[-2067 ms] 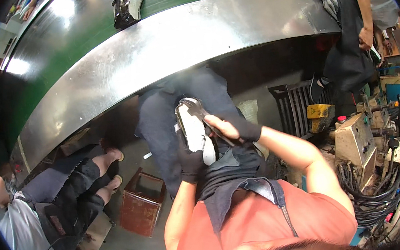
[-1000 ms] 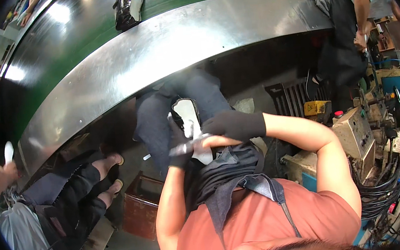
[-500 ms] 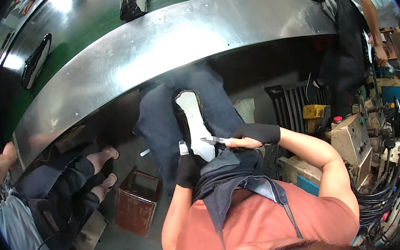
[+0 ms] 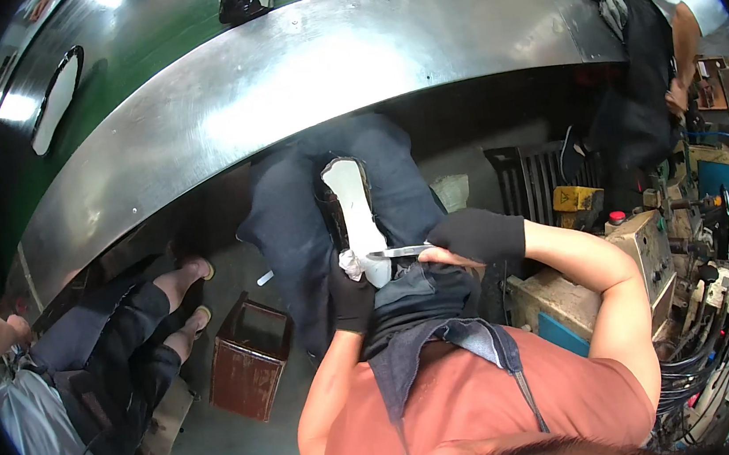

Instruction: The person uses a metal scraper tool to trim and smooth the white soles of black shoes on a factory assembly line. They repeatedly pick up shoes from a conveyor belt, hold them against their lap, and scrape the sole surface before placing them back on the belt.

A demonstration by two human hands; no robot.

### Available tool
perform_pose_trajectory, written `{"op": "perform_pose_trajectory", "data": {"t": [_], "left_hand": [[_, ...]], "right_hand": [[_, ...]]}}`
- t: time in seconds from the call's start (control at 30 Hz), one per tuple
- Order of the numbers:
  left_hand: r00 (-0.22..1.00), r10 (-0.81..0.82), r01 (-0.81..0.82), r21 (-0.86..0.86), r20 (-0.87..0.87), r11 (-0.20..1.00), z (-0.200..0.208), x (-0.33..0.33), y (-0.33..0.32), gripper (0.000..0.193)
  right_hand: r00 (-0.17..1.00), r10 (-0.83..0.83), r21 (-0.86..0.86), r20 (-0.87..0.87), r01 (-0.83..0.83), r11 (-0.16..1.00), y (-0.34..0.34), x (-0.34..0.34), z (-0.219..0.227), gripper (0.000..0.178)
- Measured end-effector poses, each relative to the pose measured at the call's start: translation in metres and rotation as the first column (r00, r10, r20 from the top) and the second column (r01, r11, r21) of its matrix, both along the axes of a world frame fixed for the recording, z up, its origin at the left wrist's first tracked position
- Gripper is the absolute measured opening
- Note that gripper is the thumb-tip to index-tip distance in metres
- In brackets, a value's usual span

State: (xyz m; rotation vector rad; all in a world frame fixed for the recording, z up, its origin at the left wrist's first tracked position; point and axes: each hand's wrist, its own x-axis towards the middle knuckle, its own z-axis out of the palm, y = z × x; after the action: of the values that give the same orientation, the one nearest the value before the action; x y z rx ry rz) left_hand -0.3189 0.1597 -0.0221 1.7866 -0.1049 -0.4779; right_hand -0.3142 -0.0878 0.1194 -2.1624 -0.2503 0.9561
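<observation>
A shoe [image 4: 349,195] lies sole up between my thighs, its long white bottom bordered by a dark, glossy upper. My left hand [image 4: 352,295], in a black fingerless glove, is closed around the shoe's near end on its left side. Whitish wrapping covers a fingertip there. My right hand [image 4: 468,241], gloved the same way, grips a slim silver metal hand tool [image 4: 403,251]. The tool's tip reaches the near part of the white bottom, close to my left fingers. Its exact kind is too small to make out.
A metal-edged bench [image 4: 321,63] with a green surface curves ahead, bearing a white-soled shoe [image 4: 58,100] and other dark shoes. A brown stool [image 4: 252,355] stands left, near a seated person [image 4: 119,342]. Machinery [image 4: 642,251] and cables crowd the right; another person [image 4: 684,16] bends beyond.
My left fingers have shifted onto the shoe's near end, toward the tool tip. My right hand has moved slightly right, and the tool lies more level. The person on the right has shifted their arm.
</observation>
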Motion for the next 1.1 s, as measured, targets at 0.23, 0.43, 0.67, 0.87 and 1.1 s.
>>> {"op": "perform_pose_trajectory", "data": {"t": [0.23,0.43,0.67,0.87,1.1], "left_hand": [[0.846,-0.527,0.523,-0.069,-0.077,0.850,-0.064,-0.032,0.047,0.036],[0.748,0.024,-0.241,-0.238,-0.663,0.941,-0.014,-0.042,0.033,0.052],[0.963,-0.263,0.269,0.120,-0.061,0.956,-0.007,-0.016,0.012,0.053],[0.958,-0.265,0.254,0.105,0.110,0.961,0.017,-0.017,0.008,0.065],[0.932,-0.240,0.207,-0.146,-0.270,0.967,0.034,-0.018,0.016,0.073]], "right_hand": [[0.883,-0.129,0.265,0.452,0.005,0.964,0.048,0.001,-0.015,0.046],[0.997,0.076,-0.158,0.012,-0.073,0.985,0.004,-0.026,-0.004,0.043],[0.927,0.178,0.025,0.331,-0.197,0.980,0.074,-0.019,0.041,0.051],[0.935,0.158,-0.037,0.318,-0.154,0.987,0.056,-0.019,-0.004,0.052],[0.720,0.250,0.082,0.647,-0.392,0.916,0.083,-0.033,0.016,0.046]]}}
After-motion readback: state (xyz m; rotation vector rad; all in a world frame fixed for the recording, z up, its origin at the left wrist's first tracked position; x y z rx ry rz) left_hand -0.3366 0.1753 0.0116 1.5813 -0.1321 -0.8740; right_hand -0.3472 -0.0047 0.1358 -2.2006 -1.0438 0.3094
